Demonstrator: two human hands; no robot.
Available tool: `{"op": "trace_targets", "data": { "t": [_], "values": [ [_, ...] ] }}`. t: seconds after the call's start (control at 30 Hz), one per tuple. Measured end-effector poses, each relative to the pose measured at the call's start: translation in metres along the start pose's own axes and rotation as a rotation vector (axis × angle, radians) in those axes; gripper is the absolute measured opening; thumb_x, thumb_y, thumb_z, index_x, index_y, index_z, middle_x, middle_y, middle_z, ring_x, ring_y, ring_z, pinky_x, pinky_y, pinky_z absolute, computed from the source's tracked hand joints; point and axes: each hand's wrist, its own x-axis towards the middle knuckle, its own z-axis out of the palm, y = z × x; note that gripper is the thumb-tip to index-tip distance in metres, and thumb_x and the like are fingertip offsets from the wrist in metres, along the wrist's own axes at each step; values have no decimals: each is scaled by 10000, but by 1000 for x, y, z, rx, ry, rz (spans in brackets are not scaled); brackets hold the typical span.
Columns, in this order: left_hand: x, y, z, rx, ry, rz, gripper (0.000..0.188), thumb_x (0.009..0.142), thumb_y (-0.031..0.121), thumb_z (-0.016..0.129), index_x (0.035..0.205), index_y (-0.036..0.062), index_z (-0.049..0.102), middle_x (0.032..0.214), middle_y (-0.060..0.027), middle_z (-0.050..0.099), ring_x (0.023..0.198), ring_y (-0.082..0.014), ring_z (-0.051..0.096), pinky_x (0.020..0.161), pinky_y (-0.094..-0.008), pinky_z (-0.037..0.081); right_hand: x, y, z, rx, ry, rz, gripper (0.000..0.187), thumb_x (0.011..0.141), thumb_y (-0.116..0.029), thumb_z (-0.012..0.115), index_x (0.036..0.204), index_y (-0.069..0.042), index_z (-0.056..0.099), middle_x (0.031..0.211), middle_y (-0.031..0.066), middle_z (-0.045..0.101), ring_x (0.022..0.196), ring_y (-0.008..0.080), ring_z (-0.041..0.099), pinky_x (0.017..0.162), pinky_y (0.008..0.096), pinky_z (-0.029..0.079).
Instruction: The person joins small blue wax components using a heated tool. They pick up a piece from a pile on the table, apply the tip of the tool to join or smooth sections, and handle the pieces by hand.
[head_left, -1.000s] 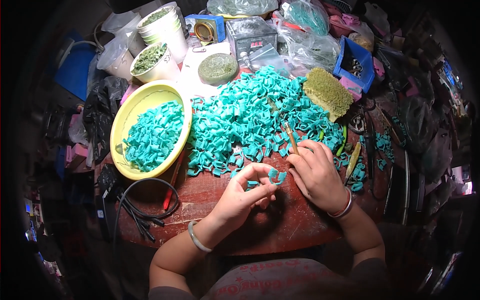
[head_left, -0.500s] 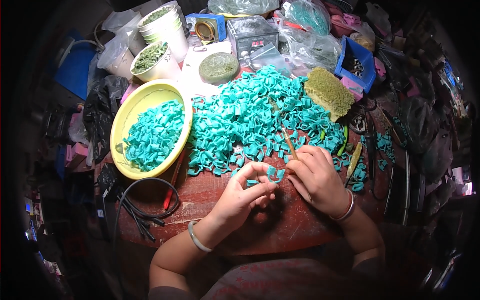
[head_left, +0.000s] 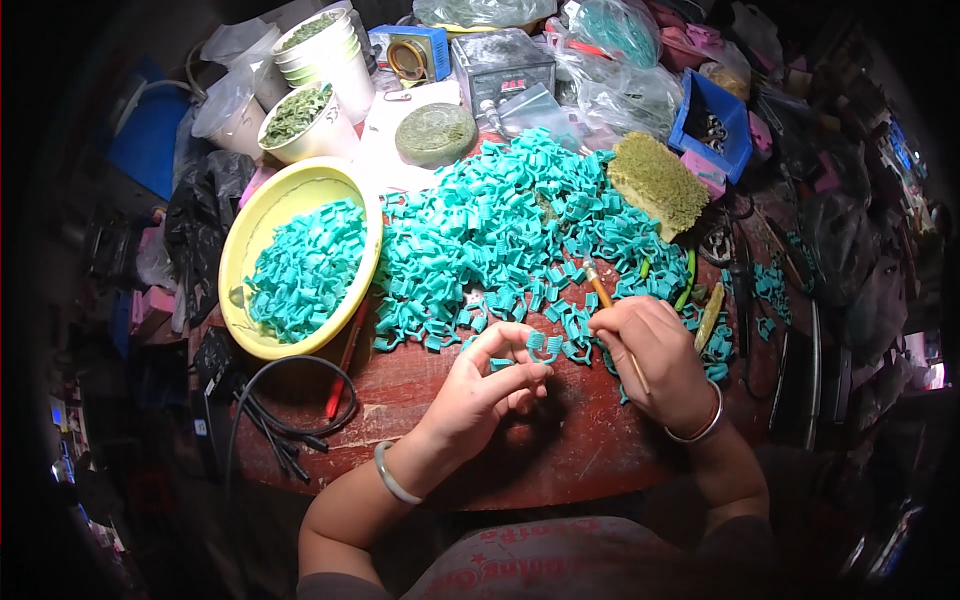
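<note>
Between thumb and fingertips my left hand point(head_left: 482, 385) pinches a small teal ring-shaped piece point(head_left: 543, 347) with ribbed blocks on its upper side. My right hand point(head_left: 655, 360), to its right, is closed round a thin wooden-handled tool point(head_left: 602, 290) with a pale metal end. That end points away from me, over the pile, apart from the ring-shaped piece; the thin handle shows below my fingers. A large heap of similar teal pieces point(head_left: 480, 230) covers the table just beyond both hands. More of them fill a yellow bowl point(head_left: 235, 310) at the left.
Beyond the heap stand a grey box with a lit display point(head_left: 503, 75), white tubs of green bits point(head_left: 298, 125), a round greenish disc point(head_left: 435, 135) and a blue bin point(head_left: 710, 130). A mossy-looking block point(head_left: 658, 185) lies at right. Black cables point(head_left: 290, 430) and a red-handled tool point(head_left: 340, 385) lie left.
My right hand has moved a little to the right with the wooden-handled tool, away from the ring-shaped piece. My left hand has shifted only slightly and still holds its piece.
</note>
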Motion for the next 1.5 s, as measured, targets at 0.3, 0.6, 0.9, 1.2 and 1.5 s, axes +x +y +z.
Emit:
{"op": "trace_targets", "data": {
  "t": [0.3,0.6,0.9,1.2,1.5],
  "values": [
    [0,4,1,-34,0,-32,297,865,-4,625,1116,115,518,940,-60,642,784,-150,621,631,-248,451,-2,-6,-4,0,-140,-2,303,753,-62,749,1010,-48,588,869,111,573,835,298,563,732,402,453],
    [0,5,1,-28,-78,-6,270,871,-2,646,1077,93,499,1010,-86,646,848,-161,661,633,-244,481,-9,-11,13,-32,-188,2,278,742,-15,716,976,-36,568,834,112,552,786,301,543,701,401,452],
    [-1,6,3,-131,-161,49,279,856,-90,581,1034,99,478,993,-108,579,877,-172,632,630,-251,477,-4,-14,7,153,68,42,214,739,50,671,906,-22,558,772,105,540,668,279,552,611,371,454],
    [2,-3,1,3,-165,-42,182,923,124,695,940,105,515,977,-46,625,849,-118,641,593,-230,500,-10,-19,12,230,172,1,271,709,52,718,912,-30,558,753,99,529,625,265,535,556,352,437],
    [1,-2,7,1,-174,-168,180,932,157,690,1055,73,588,987,-49,661,854,-104,646,628,-228,538,-16,-19,20,216,173,-266,332,733,-40,779,1005,-66,591,828,72,584,655,241,567,538,340,449]
  ]
}}
